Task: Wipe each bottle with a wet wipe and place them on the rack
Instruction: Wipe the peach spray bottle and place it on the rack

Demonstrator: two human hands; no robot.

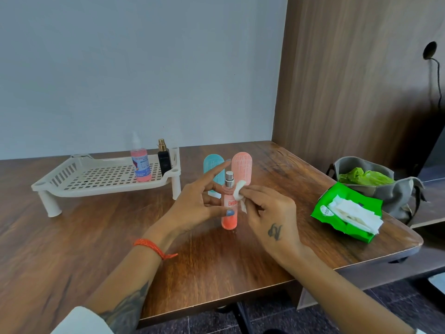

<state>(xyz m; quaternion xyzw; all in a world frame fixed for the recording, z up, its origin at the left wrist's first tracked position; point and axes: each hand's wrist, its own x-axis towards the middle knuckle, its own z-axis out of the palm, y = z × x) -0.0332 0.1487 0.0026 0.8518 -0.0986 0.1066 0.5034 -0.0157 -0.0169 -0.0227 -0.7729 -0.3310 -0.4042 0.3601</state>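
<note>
On rack (79,175) — two bottles (140,165); beside it, three.

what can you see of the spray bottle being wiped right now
The spray bottle is slim, clear and holds pink-orange liquid, with a silver nozzle and no cap. Red lettering is partly hidden. It stands upright on the wooden table. The left hand steadies it, thumb across its front; the right hand presses a white wipe to its neck.
</note>
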